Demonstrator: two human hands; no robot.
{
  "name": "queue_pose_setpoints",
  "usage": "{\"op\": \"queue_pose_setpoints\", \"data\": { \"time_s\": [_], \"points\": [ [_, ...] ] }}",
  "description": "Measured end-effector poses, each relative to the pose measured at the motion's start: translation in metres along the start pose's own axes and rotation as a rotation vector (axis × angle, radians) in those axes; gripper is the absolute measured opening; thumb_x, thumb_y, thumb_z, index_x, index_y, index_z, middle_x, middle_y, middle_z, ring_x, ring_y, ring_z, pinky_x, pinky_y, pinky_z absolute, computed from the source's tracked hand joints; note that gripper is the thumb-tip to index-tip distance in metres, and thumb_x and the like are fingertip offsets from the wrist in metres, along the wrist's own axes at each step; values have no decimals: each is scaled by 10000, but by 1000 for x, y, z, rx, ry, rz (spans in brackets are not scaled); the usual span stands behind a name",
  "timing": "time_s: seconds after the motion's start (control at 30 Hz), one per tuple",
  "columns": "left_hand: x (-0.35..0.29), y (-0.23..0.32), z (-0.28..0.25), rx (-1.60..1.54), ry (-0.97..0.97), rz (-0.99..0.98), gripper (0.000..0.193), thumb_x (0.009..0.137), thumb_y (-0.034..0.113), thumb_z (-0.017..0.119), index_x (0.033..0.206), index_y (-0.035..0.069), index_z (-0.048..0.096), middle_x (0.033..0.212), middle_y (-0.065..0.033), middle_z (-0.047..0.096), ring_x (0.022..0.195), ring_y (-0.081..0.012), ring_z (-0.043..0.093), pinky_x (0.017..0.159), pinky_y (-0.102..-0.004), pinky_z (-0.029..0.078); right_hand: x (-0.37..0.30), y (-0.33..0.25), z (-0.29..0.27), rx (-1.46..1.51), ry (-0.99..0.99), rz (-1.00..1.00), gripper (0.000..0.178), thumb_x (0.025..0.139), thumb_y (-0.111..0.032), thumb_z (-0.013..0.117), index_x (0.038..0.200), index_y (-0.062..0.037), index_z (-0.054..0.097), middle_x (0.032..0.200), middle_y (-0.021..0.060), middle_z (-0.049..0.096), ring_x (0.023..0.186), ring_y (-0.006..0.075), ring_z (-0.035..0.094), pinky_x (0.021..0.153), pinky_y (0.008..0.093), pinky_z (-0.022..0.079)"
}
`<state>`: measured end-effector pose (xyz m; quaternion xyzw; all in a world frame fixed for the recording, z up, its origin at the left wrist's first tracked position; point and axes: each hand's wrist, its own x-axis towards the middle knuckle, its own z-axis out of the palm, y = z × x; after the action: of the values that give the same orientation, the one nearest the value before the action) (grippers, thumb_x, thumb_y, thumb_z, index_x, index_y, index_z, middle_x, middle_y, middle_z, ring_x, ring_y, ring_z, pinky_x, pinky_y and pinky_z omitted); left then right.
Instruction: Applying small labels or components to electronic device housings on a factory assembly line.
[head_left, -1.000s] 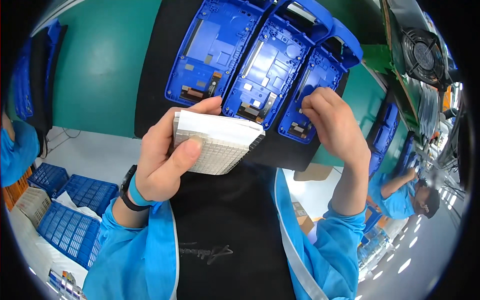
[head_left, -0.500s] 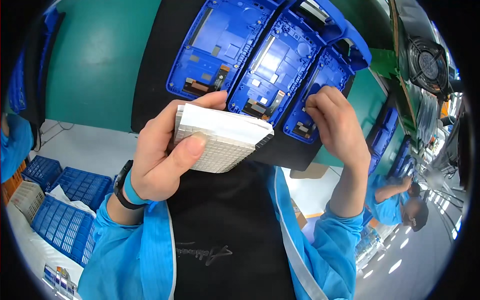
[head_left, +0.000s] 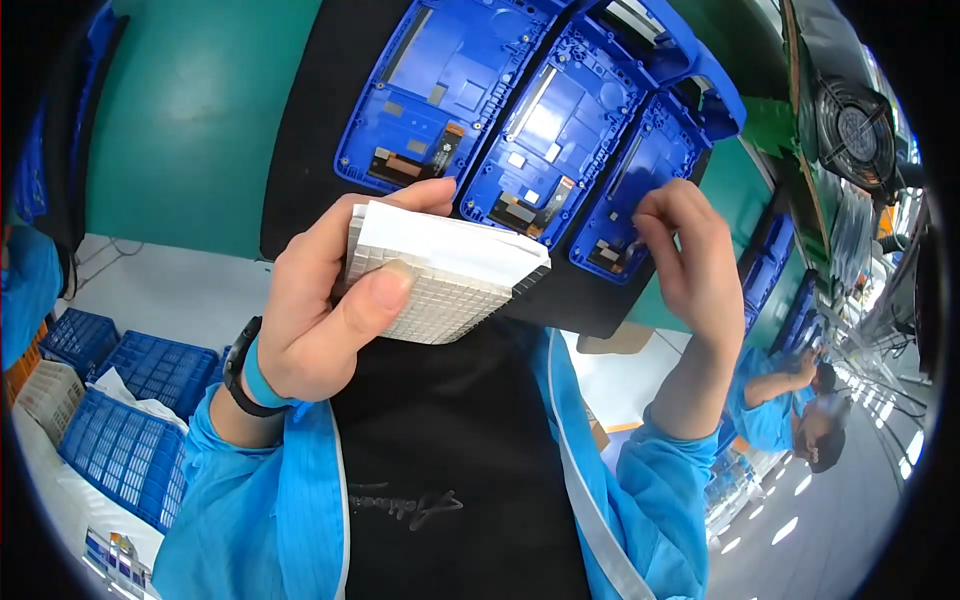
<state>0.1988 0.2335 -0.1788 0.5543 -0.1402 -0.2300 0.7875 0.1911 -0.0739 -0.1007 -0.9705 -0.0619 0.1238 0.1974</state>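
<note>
My left hand (head_left: 318, 320) is closed round a stack of sheets (head_left: 445, 250). The top is white paper, and rows of small silvery-grey squares cover the face under my thumb. Past the stack, a left blue plastic housing (head_left: 455, 75), a middle housing (head_left: 575, 100) and a right housing (head_left: 655, 155) lie side by side, open side up. Each has a dark flat cable piece near its near end. Over the right edge of the right housing, my right hand (head_left: 695, 250) is held in a pinch. Anything between its fingertips is too small to make out.
The housings rest on a black mat (head_left: 300, 170) across a green table (head_left: 200, 110). A black fan (head_left: 855, 130) stands at the far right. Blue crates (head_left: 125, 455) are at lower left. A co-worker in blue (head_left: 770, 400) is at the right.
My right hand has shifted slightly right and towards me, off the middle of the right housing, uncovering more of it. My left hand and the stack stay nearly in place.
</note>
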Motion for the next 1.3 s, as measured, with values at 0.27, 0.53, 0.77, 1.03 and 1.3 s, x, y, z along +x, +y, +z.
{"op": "queue_pose_setpoints", "data": {
  "time_s": [0.27,0.53,0.77,1.03,1.3],
  "points": [
    [-1,-2,1,-84,22,-23,496,981,308,567,1257,-97,489,1342,-208,564,1116,-234,627,942,-338,504,-22,9,20,-45,88,-45,87,818,51,644,873,6,594,930,89,508,891,238,491,712,298,434],
    [1,-2,5,-68,15,-5,485,987,311,559,1254,-88,492,1328,-206,574,1102,-243,639,926,-339,513,-25,11,26,-40,127,-43,91,807,41,653,872,-1,604,919,88,507,885,249,483,740,325,429],
    [1,-1,6,-58,6,-6,487,989,317,559,1255,-87,497,1320,-205,581,1096,-245,644,921,-335,514,-25,11,28,-75,135,-53,97,801,41,661,868,-6,609,912,90,515,887,258,492,727,332,438],
    [1,3,9,-96,4,-20,471,992,284,555,1270,-90,490,1280,-202,602,1088,-229,642,932,-327,505,-29,11,26,-3,196,-30,137,779,59,690,872,1,609,940,93,547,879,247,531,712,304,458],
    [2,-1,17,-76,-8,-114,328,990,176,558,1210,-65,528,1101,-144,678,992,-154,633,853,-287,493,-31,4,28,85,316,15,137,805,85,666,906,22,599,962,100,570,850,186,546,739,275,451]
  ]
}}
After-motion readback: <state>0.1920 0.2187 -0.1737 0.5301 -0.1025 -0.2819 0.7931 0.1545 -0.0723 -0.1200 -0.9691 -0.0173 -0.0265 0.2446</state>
